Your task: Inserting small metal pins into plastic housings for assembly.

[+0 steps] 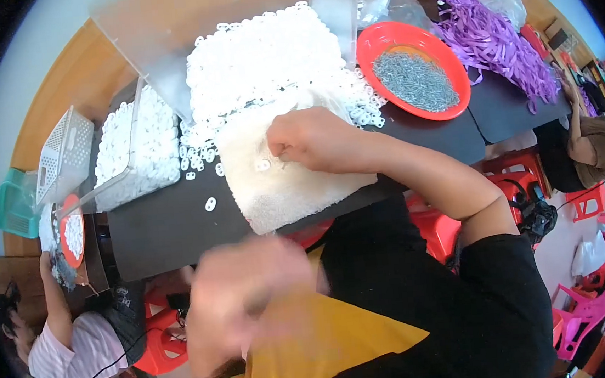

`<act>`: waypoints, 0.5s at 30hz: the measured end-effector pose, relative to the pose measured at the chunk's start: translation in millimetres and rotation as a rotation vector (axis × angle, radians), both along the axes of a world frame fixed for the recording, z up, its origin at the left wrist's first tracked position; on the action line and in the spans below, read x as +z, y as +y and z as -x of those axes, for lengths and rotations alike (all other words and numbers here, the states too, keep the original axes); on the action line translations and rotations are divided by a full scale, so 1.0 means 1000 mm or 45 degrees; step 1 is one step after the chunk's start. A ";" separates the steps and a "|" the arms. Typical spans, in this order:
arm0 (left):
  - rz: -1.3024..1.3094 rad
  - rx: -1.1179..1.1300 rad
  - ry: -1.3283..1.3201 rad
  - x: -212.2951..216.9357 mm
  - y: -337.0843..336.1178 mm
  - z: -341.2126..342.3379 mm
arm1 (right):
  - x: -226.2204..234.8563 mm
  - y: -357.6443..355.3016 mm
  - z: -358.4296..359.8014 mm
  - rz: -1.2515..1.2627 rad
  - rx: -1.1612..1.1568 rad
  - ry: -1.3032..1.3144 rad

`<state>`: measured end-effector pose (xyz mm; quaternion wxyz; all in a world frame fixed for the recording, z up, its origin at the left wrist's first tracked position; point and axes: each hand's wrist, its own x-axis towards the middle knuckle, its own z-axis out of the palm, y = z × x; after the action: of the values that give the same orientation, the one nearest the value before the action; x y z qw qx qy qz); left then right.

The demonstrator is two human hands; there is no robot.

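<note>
On a cream towel [275, 200] at the table's near edge rests my right hand [313, 140], its fingers curled closed; whatever they may hold is hidden. Right below those fingertips lies a small white two-hole plastic piece [263, 165]. My left hand [250, 285] is raised off the table in front of my chest, smeared by motion, so its fingers cannot be read. Beyond the towel a big heap of the same white pieces [264, 57] spills from a clear plastic bin [142, 42]. One loose piece [210, 204] sits on the dark tabletop left of the towel.
Right of the heap stands a red bowl [454, 56] of small metal pins. Purple ribbons [494, 46] pile up farther right. At left are another clear box [121, 180] of white pieces and a white basket [65, 154]. People sit at both sides [80, 341], near red stools [162, 349].
</note>
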<state>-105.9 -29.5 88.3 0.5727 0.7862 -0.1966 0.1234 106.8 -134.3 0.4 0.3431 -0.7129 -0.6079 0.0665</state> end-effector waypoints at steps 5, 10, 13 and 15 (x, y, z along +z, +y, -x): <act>-0.149 0.724 0.130 -0.078 0.023 -0.035 | 0.019 -0.006 -0.004 0.049 0.086 0.654; 0.070 0.772 -0.051 -0.086 0.014 -0.055 | 0.027 -0.008 -0.003 -0.036 0.206 1.150; 0.002 0.741 -0.107 -0.084 0.011 -0.061 | 0.030 -0.011 -0.003 -0.003 0.207 1.241; -0.031 0.719 -0.119 -0.084 0.009 -0.063 | 0.025 -0.011 -0.005 0.020 0.237 1.288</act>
<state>-43.3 -20.4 4.8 0.4964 0.8102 0.0023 0.3117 111.9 -145.7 25.5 0.5817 -0.5370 -0.4261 0.4378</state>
